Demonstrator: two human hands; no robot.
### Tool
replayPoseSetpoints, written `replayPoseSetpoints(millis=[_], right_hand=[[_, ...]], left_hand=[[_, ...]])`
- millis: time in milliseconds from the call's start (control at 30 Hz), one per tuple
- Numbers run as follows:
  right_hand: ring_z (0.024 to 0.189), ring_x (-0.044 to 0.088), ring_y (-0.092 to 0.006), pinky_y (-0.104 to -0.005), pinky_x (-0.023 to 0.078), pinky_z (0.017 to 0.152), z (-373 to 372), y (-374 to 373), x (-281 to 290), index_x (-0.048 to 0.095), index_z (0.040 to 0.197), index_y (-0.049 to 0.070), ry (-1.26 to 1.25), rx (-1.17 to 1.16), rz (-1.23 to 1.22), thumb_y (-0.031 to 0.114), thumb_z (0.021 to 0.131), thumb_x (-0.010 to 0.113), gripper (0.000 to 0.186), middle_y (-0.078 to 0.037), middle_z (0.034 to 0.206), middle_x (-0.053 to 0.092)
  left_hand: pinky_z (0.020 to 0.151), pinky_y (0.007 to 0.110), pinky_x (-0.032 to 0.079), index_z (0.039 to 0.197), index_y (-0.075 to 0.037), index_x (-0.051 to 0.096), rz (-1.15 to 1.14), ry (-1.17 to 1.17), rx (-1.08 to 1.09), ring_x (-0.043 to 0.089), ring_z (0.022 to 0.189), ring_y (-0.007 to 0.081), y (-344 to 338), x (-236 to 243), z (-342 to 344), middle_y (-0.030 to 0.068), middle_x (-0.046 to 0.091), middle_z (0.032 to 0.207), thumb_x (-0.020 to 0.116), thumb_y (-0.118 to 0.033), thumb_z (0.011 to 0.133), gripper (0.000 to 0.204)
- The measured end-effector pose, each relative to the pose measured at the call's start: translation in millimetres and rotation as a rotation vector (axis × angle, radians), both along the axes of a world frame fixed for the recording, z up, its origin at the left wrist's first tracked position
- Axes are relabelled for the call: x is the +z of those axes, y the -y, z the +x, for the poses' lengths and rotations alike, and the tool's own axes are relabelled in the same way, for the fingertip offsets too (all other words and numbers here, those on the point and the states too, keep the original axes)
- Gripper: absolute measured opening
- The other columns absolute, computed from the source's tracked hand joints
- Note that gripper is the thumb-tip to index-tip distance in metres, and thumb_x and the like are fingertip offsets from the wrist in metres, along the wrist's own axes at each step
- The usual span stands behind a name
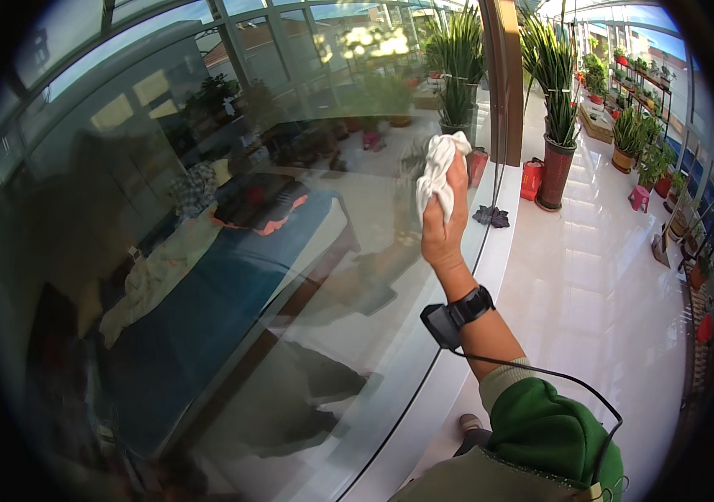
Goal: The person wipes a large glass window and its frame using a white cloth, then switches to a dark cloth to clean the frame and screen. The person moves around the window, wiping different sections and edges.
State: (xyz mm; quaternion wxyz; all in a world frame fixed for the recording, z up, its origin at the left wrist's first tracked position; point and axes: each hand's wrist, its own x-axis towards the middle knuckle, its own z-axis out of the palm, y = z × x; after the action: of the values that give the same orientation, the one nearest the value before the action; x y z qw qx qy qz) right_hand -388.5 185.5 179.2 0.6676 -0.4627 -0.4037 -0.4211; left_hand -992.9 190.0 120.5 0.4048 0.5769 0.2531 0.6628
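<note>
My right hand (447, 228) is raised in front of a large window pane (399, 209), its fingers closed round a crumpled white cloth (440, 171). The cloth lies on or very close to the glass; actual contact is hard to make out. A black strap with a small dark box (449, 320) sits on my right wrist, and a cable runs from it along the green sleeve (545, 422). My left hand is out of the picture. A faint reflection of me and the plants shows in the pane.
Beside the brown window frame (503, 84) stand a tall plant in a dark red pot (557, 171) and a red container (531, 178). A dark crumpled cloth (491, 217) lies on the white sill (491, 259). Behind the glass is a bed (198, 335). Potted plants (629, 138) line the right side.
</note>
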Motion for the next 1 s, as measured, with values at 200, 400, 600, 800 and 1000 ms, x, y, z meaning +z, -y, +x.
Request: replayPoseSetpoints(millis=[200,400,600,800,1000], right_hand=[[0.118,0.052,-0.0295,-0.0345,0.036,0.104,35.9,-2.0,23.0,0.054,0.123,-0.003,-0.39,-0.059,0.174,0.02,0.094,0.059,0.037,-0.017,0.124,0.056],[0.126,0.047,-0.0397,-0.0471,0.032,0.109,-143.9,12.9,11.0,0.059,0.118,0.006,0.156,0.062,-0.05,0.008,0.075,0.071,0.045,-0.017,0.135,0.052],[0.126,0.045,-0.0396,-0.0529,0.03,0.108,-41.0,-0.9,58.4,0.056,0.124,0.011,0.357,0.079,-0.064,0.021,0.075,0.073,0.052,-0.016,0.133,0.052],[0.123,0.048,-0.0421,-0.0428,0.037,0.105,135.8,-3.8,87.3,0.05,0.131,0.001,-0.101,-0.043,0.213,0.017,0.089,0.061,0.046,-0.023,0.131,0.051],[0.122,0.047,-0.0394,-0.043,0.036,0.105,144.6,-2.4,38.7,0.052,0.128,0.0,-0.406,-0.076,0.215,0.016,0.09,0.06,0.042,-0.021,0.128,0.052]], left_hand=[[0.069,0.034,0.055,0.114,0.003,0.062,0.057,0.045,0.018,0.068,0.073,0.0252,2.4,4.5,7.1,0.0172,0.07,0.097,0.062,-0.022,0.096,0.031],[0.068,0.034,0.055,0.115,0.001,0.061,0.024,-0.017,-0.016,0.066,0.073,0.0244,4.2,11.9,19.5,0.0166,0.069,0.096,0.058,-0.026,0.098,0.032],[0.067,0.035,0.054,0.116,-0.001,0.059,0.007,-0.102,-0.012,0.064,0.073,0.0235,7.7,26.6,36.0,0.0161,0.068,0.095,0.055,-0.03,0.099,0.034],[0.066,0.035,0.053,0.117,-0.003,0.058,-0.032,-0.154,0.06,0.062,0.073,0.0226,12.5,30.0,35.6,0.0155,0.067,0.094,0.051,-0.034,0.101,0.036],[0.065,0.036,0.052,0.118,-0.005,0.057,-0.054,-0.173,0.078,0.061,0.072,0.0217,12.3,27.1,6.9,0.015,0.066,0.092,0.048,-0.038,0.102,0.037]])
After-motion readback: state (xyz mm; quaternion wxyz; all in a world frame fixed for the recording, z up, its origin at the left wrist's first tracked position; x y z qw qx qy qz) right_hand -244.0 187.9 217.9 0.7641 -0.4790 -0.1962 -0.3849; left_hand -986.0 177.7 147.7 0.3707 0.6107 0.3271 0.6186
